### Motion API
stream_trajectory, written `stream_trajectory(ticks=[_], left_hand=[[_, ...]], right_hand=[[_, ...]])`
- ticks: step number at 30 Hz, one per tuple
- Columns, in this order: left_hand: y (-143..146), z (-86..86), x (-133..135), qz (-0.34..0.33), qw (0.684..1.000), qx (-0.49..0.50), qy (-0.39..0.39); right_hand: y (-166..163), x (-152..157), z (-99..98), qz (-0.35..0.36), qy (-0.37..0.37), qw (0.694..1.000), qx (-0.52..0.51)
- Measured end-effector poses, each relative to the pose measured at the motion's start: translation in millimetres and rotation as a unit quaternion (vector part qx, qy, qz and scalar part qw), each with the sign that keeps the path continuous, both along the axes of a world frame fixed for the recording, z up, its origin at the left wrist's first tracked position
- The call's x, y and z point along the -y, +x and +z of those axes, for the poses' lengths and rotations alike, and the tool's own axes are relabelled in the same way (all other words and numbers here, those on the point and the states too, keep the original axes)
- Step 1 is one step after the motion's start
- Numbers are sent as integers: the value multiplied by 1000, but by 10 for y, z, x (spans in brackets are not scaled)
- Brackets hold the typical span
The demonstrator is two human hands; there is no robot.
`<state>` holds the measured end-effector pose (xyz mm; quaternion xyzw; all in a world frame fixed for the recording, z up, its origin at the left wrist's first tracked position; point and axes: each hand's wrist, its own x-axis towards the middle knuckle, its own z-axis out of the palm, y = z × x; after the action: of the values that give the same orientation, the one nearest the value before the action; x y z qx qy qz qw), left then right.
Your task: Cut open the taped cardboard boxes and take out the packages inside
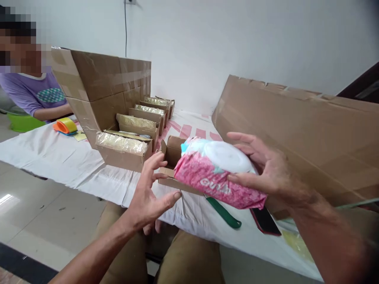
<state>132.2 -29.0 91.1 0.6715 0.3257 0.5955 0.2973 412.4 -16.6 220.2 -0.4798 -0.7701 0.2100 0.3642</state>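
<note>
My right hand (266,169) grips a pink pack of wet wipes (204,173) with a white plastic lid on top, thumb on the near side and fingers over the far end. The pack is held tilted above the table. To its left, my left hand (155,193) is open, thumb and fingers spread, with nothing in it. An open cardboard box (174,152) stands just behind the pack, partly hidden by it. Below the pack, the green handle (223,213) of a tool lies on the cloth; its other end is mostly covered.
Several small cardboard boxes (124,157) stand in a row, beside a tall cardboard partition (100,79). A large cardboard sheet (296,138) leans at right. A dark phone (265,221) lies near the table edge. Orange and yellow rings (65,126) sit near a person in purple (38,92).
</note>
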Motion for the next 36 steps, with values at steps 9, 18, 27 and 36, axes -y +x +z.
stream_trajectory(ticks=[9, 18, 27, 36], left_hand=[[-167, 142, 161, -181, 946, 175, -204], [-279, 193, 110, -145, 939, 242, -199], [-281, 938, -331, -60, 956, 288, -5], [-593, 1670, -651, -96, 961, 242, 91]], right_hand=[[-449, 230, -51, 119, -38, 992, 34], [-393, 548, -707, 1, -15, 997, -75], [-1017, 112, -65, -6, 224, 958, -177], [-1198, -92, 555, 38, 330, 920, -207]])
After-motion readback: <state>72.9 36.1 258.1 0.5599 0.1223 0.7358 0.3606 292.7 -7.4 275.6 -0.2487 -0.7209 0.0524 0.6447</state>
